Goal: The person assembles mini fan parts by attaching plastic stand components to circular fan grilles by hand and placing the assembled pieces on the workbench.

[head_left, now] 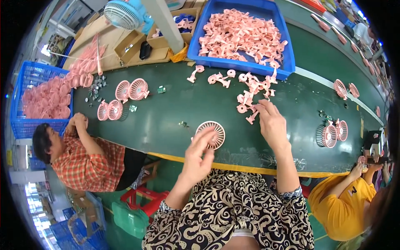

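Near the table's front edge lies a round pink fan grille (217, 138), its ribs facing up. Over its left side reaches my left hand (198, 156), fingers bent and apart, covering part of it. To the right, my right hand (273, 125) has its thumb and fingertips together at a small pink plastic bracket (251, 118), at the near end of a loose cluster of pink brackets (254, 85). The fingers partly hide where they meet that bracket. Left of the grille is a small green circuit board (182, 124).
A blue tray (241, 66) heaped with pink brackets stands behind. Pink grille pairs (137, 89) lie left, others (330, 136) right. Left also has a blue basket (41, 124) of pink parts and a person in a checked shirt (93, 166); a person in yellow (337, 206) sits right.
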### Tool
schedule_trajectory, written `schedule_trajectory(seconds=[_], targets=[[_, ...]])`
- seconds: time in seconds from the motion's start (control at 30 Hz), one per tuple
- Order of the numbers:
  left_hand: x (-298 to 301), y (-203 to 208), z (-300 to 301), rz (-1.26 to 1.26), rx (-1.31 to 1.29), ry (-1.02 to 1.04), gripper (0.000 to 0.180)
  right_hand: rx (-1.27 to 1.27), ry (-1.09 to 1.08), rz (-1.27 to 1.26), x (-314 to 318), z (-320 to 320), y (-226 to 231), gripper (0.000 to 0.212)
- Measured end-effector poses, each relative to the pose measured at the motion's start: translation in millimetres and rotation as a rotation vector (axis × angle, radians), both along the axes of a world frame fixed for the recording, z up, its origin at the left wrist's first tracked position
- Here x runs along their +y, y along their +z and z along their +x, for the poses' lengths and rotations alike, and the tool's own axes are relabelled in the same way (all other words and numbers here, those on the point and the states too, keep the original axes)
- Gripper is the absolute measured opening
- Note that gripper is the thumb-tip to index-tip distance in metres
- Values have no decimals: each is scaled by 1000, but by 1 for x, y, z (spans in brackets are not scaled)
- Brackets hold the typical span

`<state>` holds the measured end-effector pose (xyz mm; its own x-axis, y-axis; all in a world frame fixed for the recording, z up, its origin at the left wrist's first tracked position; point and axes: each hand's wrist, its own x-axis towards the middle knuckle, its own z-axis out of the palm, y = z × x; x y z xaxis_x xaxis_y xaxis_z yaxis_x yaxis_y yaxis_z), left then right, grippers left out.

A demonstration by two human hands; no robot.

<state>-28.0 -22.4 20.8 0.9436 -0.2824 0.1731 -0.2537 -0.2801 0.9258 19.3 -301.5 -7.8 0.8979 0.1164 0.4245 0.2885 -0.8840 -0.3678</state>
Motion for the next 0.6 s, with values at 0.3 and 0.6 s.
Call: schedule_trajectory(seconds=[0.3,0.6], targets=[[52,-1,21,520,-95,-31,75,19,-74,263,5,-44,-3,29],[47,-20,27,742,-31,218,40,180,-158,289,8,-73,-23,31]])
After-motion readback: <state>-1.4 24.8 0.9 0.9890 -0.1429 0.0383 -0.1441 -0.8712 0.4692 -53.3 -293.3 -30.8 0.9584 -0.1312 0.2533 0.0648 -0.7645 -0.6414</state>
